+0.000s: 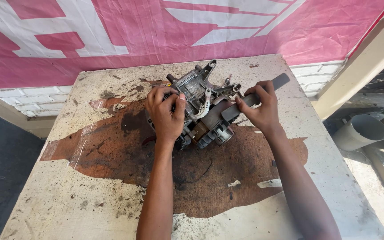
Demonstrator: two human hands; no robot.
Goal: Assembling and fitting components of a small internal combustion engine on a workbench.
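Left hand (166, 112) is clamped on the left side of the motor (201, 109), fingers curled over its top edge, thumb pressing the metal casing, palm covering that end so the part beneath can't be made out. Right hand (259, 108) is closed round a flat grey bar (254, 98), gripping it approx. at the middle; one end of the bar sticks out past the fingers up and to the right, the other end runs down-left and rests against the motor's body. The motor itself sits on the desk (90, 195), a bit beyond its centre, lying tilted w/ grey cast brackets pointing toward the far edge and a copper-coloured winding showing at its near end, between the two hands. A thin black wire (196, 178) loops on the desk just in front of the motor, near the left forearm. The desk top is worn, pale paint flaked off around a big brown patch that the motor sits on, w/ dark oily stains and chips scattered about. Behind the desk hangs a pink and white banner (156, 31) over a white brick wall (27, 98). To the right, off the desk and well apart from the hands, a grey pipe (360, 131) lies on the ground.
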